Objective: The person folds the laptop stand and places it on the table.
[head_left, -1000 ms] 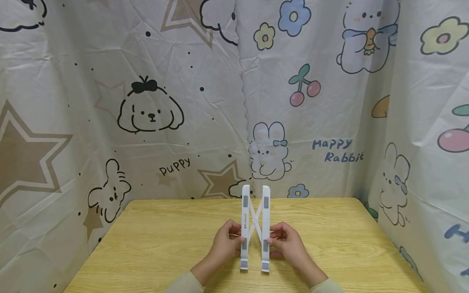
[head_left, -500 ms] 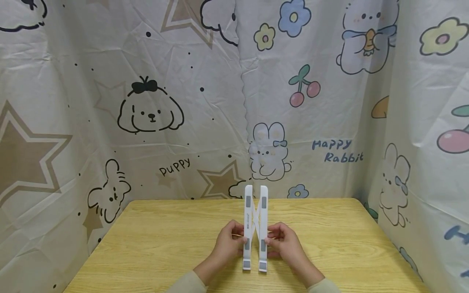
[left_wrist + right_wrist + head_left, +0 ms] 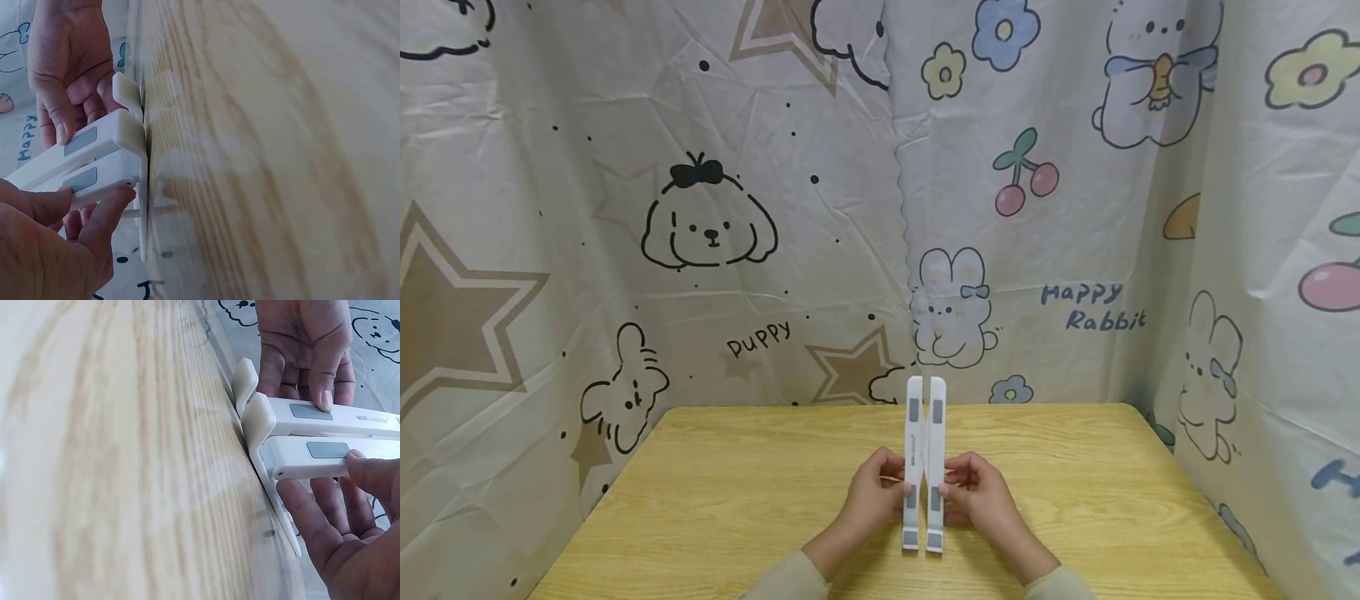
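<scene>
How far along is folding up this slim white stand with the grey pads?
Mostly done: its two long white plastic-looking rails sit almost side by side, closer together than a second ago. In hand: the bare left hand and bare right hand each hold one rail. Apparently left: closing the narrow gap between the rails, then letting go.

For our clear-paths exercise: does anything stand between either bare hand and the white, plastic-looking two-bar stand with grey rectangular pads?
Nothing visible does. The left hand and the right hand each directly pinch one side of the white two-bar stand, and no separate object shows in the narrow gap down its middle.
</scene>
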### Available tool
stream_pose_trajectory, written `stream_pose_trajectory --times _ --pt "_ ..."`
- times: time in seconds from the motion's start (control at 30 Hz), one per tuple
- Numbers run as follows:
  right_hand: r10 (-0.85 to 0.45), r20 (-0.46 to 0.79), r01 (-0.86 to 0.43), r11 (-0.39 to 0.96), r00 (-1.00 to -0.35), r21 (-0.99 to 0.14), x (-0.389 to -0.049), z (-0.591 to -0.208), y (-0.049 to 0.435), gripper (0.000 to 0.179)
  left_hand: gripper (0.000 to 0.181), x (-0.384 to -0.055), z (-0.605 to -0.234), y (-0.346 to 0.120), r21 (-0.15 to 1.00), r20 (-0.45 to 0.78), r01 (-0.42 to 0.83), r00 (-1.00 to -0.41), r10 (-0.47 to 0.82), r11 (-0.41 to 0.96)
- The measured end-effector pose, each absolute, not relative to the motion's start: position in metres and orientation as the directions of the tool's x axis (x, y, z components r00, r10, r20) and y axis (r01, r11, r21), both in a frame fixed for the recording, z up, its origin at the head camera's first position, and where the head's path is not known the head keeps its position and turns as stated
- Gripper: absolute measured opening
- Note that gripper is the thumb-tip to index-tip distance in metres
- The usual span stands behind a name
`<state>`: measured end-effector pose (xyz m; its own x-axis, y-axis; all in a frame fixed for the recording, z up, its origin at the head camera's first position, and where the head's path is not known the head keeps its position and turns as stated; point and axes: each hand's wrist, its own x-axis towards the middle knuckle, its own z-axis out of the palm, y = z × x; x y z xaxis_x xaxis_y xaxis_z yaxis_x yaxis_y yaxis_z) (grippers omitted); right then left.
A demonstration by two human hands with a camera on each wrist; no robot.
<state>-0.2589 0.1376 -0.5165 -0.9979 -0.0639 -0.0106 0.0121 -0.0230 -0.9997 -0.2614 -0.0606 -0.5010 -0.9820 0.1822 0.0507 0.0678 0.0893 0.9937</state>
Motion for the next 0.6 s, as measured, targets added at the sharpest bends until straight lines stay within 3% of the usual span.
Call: stream_pose_trajectory --times 0.6 --pt "-0.060 0.007 -0.005 -0.035 -0.998 -0.999 -0.258 -0.517 0.135 0.036 0.022 -0.259 -0.500 -0.050 0.980 0.122 0.148 -0.975 0.183 0.134"
